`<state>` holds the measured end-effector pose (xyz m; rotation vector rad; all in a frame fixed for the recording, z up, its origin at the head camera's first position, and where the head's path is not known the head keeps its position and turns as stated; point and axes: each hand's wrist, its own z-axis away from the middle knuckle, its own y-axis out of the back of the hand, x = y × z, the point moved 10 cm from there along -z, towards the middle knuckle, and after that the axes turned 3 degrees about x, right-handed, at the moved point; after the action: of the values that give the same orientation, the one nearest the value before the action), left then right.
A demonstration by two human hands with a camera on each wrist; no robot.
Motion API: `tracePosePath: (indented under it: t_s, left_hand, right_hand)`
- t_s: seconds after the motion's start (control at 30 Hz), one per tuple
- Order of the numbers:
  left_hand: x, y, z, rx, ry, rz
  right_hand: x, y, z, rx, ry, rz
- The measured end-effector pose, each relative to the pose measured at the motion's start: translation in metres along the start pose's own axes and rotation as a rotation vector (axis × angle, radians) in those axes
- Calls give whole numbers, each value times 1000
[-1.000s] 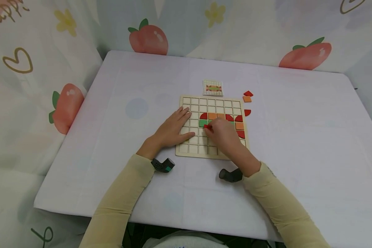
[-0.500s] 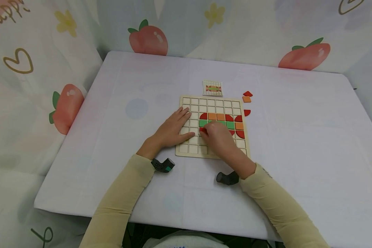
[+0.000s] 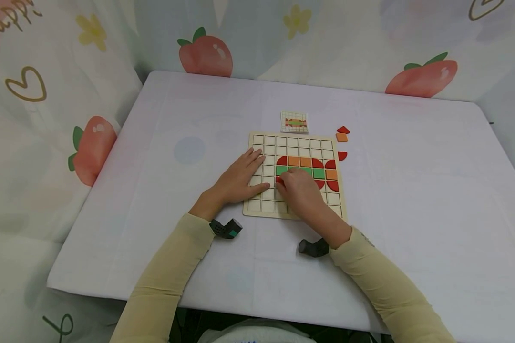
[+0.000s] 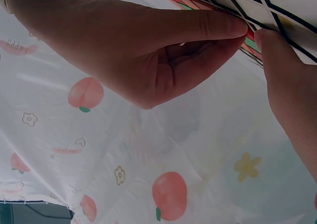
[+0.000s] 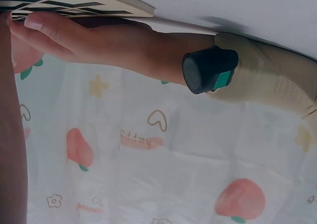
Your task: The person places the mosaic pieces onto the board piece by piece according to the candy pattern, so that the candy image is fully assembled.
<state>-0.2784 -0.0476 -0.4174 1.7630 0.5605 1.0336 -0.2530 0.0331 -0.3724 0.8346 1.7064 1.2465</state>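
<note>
A wooden grid board [image 3: 257, 207] lies on the white table [image 3: 412, 214]. Red, orange and green tiles fill part of its middle rows. My left hand [image 3: 240, 178] lies flat on the board's left cells with straight fingers; the left wrist view shows the left hand [image 4: 148, 50] with its fingertips against the board [image 4: 277, 6]. My right hand [image 3: 283, 183] rests on the board's lower middle, fingers curled. It pinches a small red piece [image 3: 278, 179] at a cell just under the green tile [image 3: 281, 170]. The hand hides most of that piece.
A small pattern card [image 3: 294, 122] lies just beyond the board. To the board's right lie a red triangle [image 3: 343, 129], an orange square [image 3: 341, 137] and a red rounded piece [image 3: 342, 155]. Peach-print cloth [image 3: 90, 147] hangs around the table.
My right hand has slid left and slightly toward me with the red piece, from beside the green tile to the cell below it. The left hand has stayed put.
</note>
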Motion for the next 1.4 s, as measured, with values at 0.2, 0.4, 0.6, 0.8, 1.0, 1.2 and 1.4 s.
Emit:
tracePosePath:
  t_s: [0.2, 0.4, 0.6, 0.8, 1.0, 1.2, 1.4]
  left_hand:
    - [1, 0, -1, -9, 8, -12]
    - [0, -1, 0, -14, 16, -15]
    - [0, 0, 0, -11, 17, -8]
    - [0, 0, -1, -10, 11, -13]
    - [1, -1, 0, -16, 10, -5]
    - [0, 0, 0, -13, 13, -3]
    - [0, -1, 0, -11, 7, 5]
  right_hand:
    - [-1, 1, 0, 13, 23, 3]
    - [-2, 2, 0, 19, 46, -1]
    - [-3, 3, 0, 30, 61, -3]
    - [-3, 4, 1, 53, 80, -17]
    - [-2, 3, 1, 46, 65, -31]
    - [-1, 2, 0, 26, 58, -28]
    - [5, 14, -2, 41, 23, -76]
